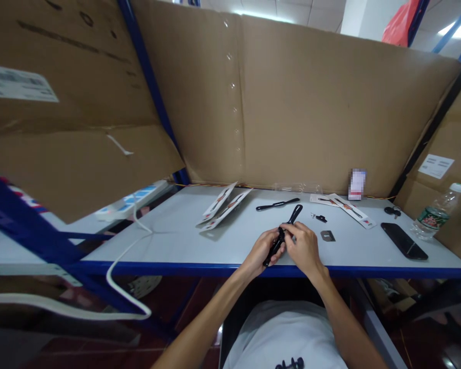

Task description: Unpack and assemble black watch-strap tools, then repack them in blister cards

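Both hands meet over the front edge of a grey table. My left hand is closed around the lower end of a long black strap. My right hand pinches the same strap near its middle, fingers curled on it. The strap's far end sticks out past my fingers, pointing away from me. A second black strap lies flat on the table just beyond. Small black parts and a small dark square piece lie right of my hands.
Printed packaging cards lie at the left and right. A black phone and a plastic water bottle sit far right. Cardboard walls surround the table. A white power strip and cable hang left.
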{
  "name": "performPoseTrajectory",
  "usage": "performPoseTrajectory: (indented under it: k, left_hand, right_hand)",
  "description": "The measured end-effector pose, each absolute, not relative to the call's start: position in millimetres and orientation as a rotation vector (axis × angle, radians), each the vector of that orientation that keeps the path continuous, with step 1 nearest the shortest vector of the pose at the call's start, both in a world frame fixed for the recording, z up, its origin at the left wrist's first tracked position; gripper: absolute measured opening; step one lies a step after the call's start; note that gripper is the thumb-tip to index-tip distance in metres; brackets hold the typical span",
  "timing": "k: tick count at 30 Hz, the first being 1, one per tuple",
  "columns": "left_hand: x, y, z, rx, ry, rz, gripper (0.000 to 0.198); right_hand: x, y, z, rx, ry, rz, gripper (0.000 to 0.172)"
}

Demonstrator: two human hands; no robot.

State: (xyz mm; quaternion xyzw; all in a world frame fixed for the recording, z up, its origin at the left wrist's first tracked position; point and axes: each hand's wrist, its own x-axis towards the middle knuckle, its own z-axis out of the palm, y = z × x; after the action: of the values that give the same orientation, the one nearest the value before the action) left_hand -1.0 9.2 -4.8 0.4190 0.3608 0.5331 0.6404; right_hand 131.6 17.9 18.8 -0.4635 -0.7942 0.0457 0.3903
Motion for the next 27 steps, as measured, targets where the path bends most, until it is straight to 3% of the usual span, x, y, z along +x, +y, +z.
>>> performPoseTrajectory:
  k: [8,15,22,27]
  left_hand:
    - [-1.8,8.5,-3.7,0.970,0.815,1.189,0.028]
    - [-0.4,9.0,-7.1,1.000,0.853,1.221,0.021]
    - [-0.2,8.0,-5.7,1.010,0.840,1.207,0.027]
    - [-0.6,8.0,-6.2,0.982,0.883,1.213,0.045]
  right_hand:
    - [135.3,15.4,18.9,-1.273,-1.978,0.074,0.025]
    - [132.5,14.9,20.9,-1.221,-2.029,0.098,0.036]
    - [135.1,13.4,20.3,-1.265,-2.024,0.060,0.029]
    - [132.9,13.1,22.1,-1.233,-2.061,0.062,0.038]
